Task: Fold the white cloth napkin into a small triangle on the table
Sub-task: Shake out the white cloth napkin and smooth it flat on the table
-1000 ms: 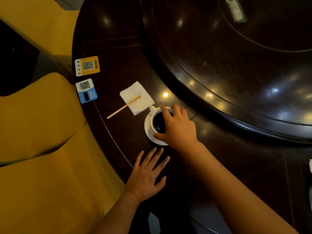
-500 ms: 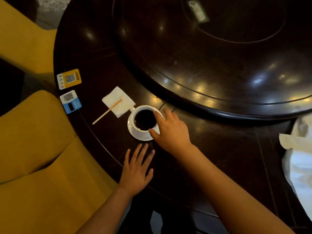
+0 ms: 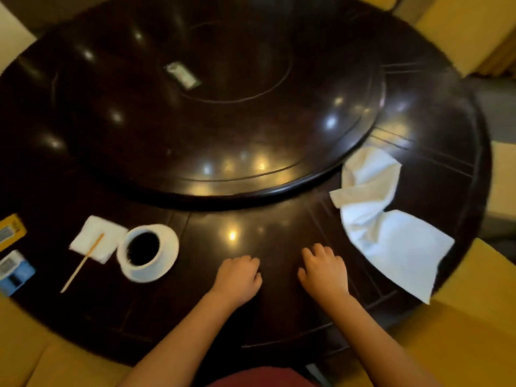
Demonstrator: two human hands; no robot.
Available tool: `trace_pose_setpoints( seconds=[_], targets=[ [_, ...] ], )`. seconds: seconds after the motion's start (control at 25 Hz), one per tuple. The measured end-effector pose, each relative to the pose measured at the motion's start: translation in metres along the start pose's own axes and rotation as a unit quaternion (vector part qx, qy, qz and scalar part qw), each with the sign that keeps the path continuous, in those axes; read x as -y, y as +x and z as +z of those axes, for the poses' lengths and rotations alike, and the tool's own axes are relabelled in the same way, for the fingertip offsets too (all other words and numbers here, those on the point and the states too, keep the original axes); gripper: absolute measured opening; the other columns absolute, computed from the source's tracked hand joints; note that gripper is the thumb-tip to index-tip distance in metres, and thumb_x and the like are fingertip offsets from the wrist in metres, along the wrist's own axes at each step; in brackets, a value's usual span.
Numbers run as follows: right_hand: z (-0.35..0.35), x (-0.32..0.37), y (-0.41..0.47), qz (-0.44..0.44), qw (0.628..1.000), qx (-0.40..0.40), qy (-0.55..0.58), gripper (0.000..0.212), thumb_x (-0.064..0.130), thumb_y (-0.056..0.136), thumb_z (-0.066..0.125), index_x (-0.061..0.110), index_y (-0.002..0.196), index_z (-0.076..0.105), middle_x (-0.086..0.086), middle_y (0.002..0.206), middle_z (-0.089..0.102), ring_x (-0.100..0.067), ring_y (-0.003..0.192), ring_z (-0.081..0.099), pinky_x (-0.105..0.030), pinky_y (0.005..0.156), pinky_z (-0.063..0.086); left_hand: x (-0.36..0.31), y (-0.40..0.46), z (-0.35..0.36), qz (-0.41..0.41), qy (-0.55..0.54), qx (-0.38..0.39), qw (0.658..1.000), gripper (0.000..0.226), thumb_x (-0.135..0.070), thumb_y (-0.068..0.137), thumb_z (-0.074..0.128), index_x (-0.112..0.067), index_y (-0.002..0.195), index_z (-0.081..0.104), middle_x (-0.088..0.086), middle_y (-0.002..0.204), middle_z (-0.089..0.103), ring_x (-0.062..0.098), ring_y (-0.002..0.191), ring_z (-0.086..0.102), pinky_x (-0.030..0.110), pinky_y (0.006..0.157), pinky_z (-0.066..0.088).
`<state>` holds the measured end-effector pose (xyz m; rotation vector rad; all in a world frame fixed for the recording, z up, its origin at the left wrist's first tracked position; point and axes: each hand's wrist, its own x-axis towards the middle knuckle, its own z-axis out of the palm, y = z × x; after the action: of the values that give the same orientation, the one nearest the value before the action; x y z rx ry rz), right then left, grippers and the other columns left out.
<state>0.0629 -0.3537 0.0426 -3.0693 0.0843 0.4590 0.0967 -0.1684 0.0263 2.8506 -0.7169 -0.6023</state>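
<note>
- White cloth napkin (image 3: 391, 227) lies rumpled and unfolded on the dark table (image 3: 279, 224), at about 3 o'clock from the hands; one corner hangs past the table edge at the lower right, and its upper end lies against the rim of the raised round turntable (image 3: 223, 121).
- Left hand (image 3: 237, 277) rests on the table at about 6 o'clock of the turntable, fingers loosely curled under, holding nothing.
- Right hand (image 3: 324, 272) lies just beside it toward 3 o'clock, fingers likewise loosely curled and empty; it is near the napkin but apart from it.
- White cup (image 3: 142, 248) of dark liquid stands on a saucer (image 3: 164, 261) at about 9 o'clock from the left hand.
- Paper napkin (image 3: 95, 238), a small folded square, lies touching the saucer at its 9 o'clock side, with a thin wooden stirrer (image 3: 81, 265) lying slantwise across it and out onto the table.
- Yellow card (image 3: 11, 230) and blue card (image 3: 15, 272) sit at the far left table edge.
- Small flat label-like item (image 3: 183, 75), blurred, lies on the turntable toward 12 o'clock.
- Yellow seats (image 3: 460, 331) surround the table.
</note>
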Motion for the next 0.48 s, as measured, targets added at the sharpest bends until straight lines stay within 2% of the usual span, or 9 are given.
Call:
trace_pose_setpoints(
  seconds=[0.08, 0.16, 0.24, 0.32, 0.4, 0.48],
  targets=[
    [0.0, -0.041, -0.002, 0.067, 0.998, -0.01, 0.012, 0.057, 0.032, 0.068, 0.074, 0.012, 0.12, 0.058, -0.018, 0.122, 0.057, -0.037, 0.113, 0.053, -0.046, 0.079, 0.049, -0.03, 0.04, -0.015, 0.059, 0.017, 0.003, 0.998, 0.03, -0.028, 0.092, 0.041, -0.016, 0.116, 0.053, 0.004, 0.112, 0.059, 0.024, 0.106, 0.055, 0.035, 0.086, 0.04],
    [-0.002, -0.079, -0.002, 0.12, 0.992, -0.019, 0.018, 0.074, 0.031, 0.054, 0.084, 0.012, 0.121, 0.059, -0.024, 0.127, 0.055, -0.041, 0.118, 0.051, -0.055, 0.08, 0.05, -0.061, 0.078, -0.026, 0.108, 0.039, -0.021, 0.993, 0.041, -0.027, 0.091, 0.044, -0.017, 0.131, 0.045, 0.004, 0.125, 0.052, 0.024, 0.117, 0.048, 0.038, 0.096, 0.035],
    [0.002, -0.111, -0.002, 0.159, 0.987, -0.015, 0.027, 0.08, 0.038, 0.072, 0.073, 0.018, 0.14, 0.036, -0.023, 0.148, 0.03, -0.04, 0.136, 0.027, -0.056, 0.098, 0.037, -0.097, 0.113, -0.032, 0.162, 0.071, -0.055, 0.983, 0.054, -0.023, 0.091, 0.046, -0.019, 0.142, 0.031, 0.006, 0.142, 0.038, 0.024, 0.131, 0.033, 0.041, 0.106, 0.025],
    [0.014, -0.133, -0.001, 0.178, 0.983, 0.022, 0.035, 0.079, 0.042, 0.088, 0.055, 0.023, 0.148, 0.007, -0.016, 0.156, 0.0, -0.034, 0.143, 0.0, -0.051, 0.109, 0.022, -0.129, 0.139, -0.032, 0.21, 0.119, -0.058, 0.969, 0.062, -0.015, 0.091, 0.045, -0.02, 0.147, 0.02, 0.009, 0.153, 0.02, 0.024, 0.141, 0.015, 0.044, 0.112, 0.012],
    [0.022, -0.145, 0.001, 0.191, 0.98, 0.045, 0.038, 0.081, 0.043, 0.09, 0.051, 0.026, 0.147, -0.003, -0.013, 0.157, -0.008, -0.032, 0.143, -0.005, -0.051, 0.11, 0.019, -0.15, 0.158, -0.021, 0.256, 0.172, -0.041, 0.95, 0.065, -0.008, 0.092, 0.043, -0.021, 0.149, 0.015, 0.01, 0.157, 0.006, 0.025, 0.144, 0.0, 0.047, 0.113, 0.005],
    [0.033, -0.15, 0.003, 0.201, 0.976, 0.053, 0.06, 0.082, 0.043, 0.089, 0.052, 0.028, 0.147, -0.005, -0.012, 0.157, -0.006, -0.032, 0.143, -0.002, -0.053, 0.109, 0.022, -0.158, 0.171, -0.006, 0.282, 0.217, -0.032, 0.934, 0.065, -0.007, 0.091, 0.046, -0.022, 0.148, 0.015, 0.011, 0.158, -0.001, 0.026, 0.144, -0.007, 0.048, 0.113, 0.005]
  ],
)
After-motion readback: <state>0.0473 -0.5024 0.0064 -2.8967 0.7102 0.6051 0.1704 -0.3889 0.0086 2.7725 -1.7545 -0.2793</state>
